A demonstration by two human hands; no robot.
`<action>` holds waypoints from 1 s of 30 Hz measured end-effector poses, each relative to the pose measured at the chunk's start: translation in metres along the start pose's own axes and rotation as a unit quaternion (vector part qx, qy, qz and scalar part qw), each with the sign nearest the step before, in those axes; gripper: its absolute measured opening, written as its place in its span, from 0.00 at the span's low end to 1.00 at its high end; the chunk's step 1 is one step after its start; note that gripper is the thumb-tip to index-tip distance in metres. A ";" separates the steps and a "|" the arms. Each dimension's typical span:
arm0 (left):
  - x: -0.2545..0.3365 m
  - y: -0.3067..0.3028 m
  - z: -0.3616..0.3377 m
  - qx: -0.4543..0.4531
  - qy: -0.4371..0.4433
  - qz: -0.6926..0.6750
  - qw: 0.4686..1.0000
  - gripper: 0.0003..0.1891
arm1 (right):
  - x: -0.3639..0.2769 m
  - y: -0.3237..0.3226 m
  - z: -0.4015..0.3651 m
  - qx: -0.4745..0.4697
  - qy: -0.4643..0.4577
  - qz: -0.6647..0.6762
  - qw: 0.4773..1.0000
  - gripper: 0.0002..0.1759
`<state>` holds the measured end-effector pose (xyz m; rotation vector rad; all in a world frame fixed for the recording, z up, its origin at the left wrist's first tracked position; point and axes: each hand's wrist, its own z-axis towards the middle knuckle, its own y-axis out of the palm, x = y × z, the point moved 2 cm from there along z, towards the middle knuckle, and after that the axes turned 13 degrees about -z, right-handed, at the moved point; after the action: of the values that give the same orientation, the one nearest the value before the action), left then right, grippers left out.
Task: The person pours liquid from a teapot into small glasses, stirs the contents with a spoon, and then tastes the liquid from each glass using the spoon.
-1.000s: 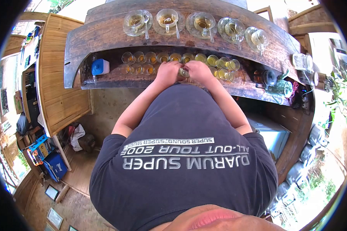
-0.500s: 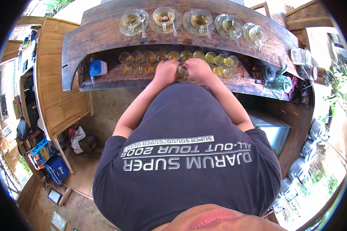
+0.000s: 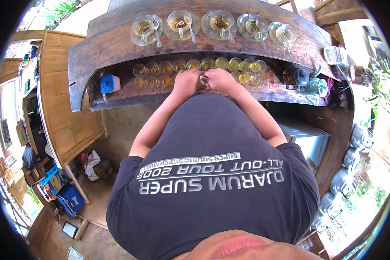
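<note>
A small glass is between my two hands, at the front row of glasses on the lower shelf of the wooden counter. My left hand is closed at its left side, fingers curled. From the other side my right hand grips it, fingers bent inward. Behind the hands runs a row of small glasses with amber and yellow liquid, such as an orange one and a yellow one. More front-row glasses stand to the left and others to the right. My hands hide some of them.
On the upper counter several glass cups stand on saucers with spoons. A blue container with a white lid sits at the shelf's left end. Jars and a green glass mug are at the right.
The camera view has shifted slightly. My left fingers have drawn in from the back-row glasses, and both hands remain close together around the small glass.
</note>
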<state>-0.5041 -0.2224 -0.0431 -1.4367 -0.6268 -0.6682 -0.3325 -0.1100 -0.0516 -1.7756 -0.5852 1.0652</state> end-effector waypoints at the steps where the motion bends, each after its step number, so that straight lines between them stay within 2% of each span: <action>1: 0.000 0.000 0.001 -0.001 0.002 0.000 1.000 0.29 | -0.003 -0.005 -0.002 -0.014 0.021 -0.011 1.000 0.14; 2: 0.000 -0.001 0.001 0.002 0.011 0.006 1.000 0.29 | -0.002 -0.006 -0.003 -0.014 0.024 -0.010 1.000 0.14; 4: -0.001 0.000 0.000 0.000 0.023 0.012 1.000 0.30 | 0.001 -0.008 -0.005 0.070 0.021 0.023 0.997 0.14; 5: -0.003 0.001 0.002 -0.012 0.017 0.018 1.000 0.31 | 0.002 -0.005 -0.006 0.072 0.026 0.024 0.997 0.14; 7: 0.000 0.000 0.004 -0.028 0.014 0.025 0.999 0.33 | 0.001 -0.001 -0.006 0.048 -0.021 0.003 0.999 0.15; 11: 0.002 -0.001 0.005 -0.028 0.027 0.038 0.999 0.35 | -0.003 -0.024 -0.022 0.022 0.008 0.015 1.000 0.14; 13: 0.004 -0.003 0.005 -0.026 0.041 0.051 0.998 0.35 | 0.003 -0.040 -0.032 0.163 0.033 0.122 0.979 0.13; 16: 0.009 -0.008 0.006 -0.039 0.041 0.066 0.996 0.35 | 0.004 -0.051 -0.045 0.195 0.036 0.144 0.970 0.12; 19: 0.013 -0.017 0.003 -0.027 0.068 0.066 0.995 0.34 | 0.008 -0.044 -0.065 0.185 0.065 0.164 0.967 0.12; 21: 0.017 -0.023 0.001 -0.025 0.046 0.077 0.996 0.30 | 0.015 -0.033 -0.081 0.188 0.079 0.182 0.962 0.12; 23: 0.022 -0.026 0.001 -0.022 0.051 0.078 0.995 0.28 | 0.029 -0.019 -0.102 0.222 0.199 0.352 0.887 0.14; 24: 0.025 -0.028 0.001 -0.011 0.053 0.079 0.995 0.26 | 0.035 -0.017 -0.114 0.235 0.211 0.427 0.847 0.16; 25: 0.027 -0.028 0.002 -0.007 0.065 0.068 0.996 0.22 | 0.037 -0.027 -0.130 0.256 0.222 0.460 0.821 0.17; 29: 0.055 -0.020 0.021 -0.035 0.104 0.047 0.993 0.20 | 0.067 -0.027 -0.193 0.372 0.280 0.550 0.693 0.19; 30: 0.067 -0.014 0.030 -0.079 0.114 0.026 0.990 0.20 | 0.076 -0.019 -0.206 0.412 0.282 0.565 0.657 0.18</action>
<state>-0.4693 -0.1951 0.0173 -1.4899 -0.3626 -0.8422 -0.1159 -0.1433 -0.0302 -1.3451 1.4132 1.1171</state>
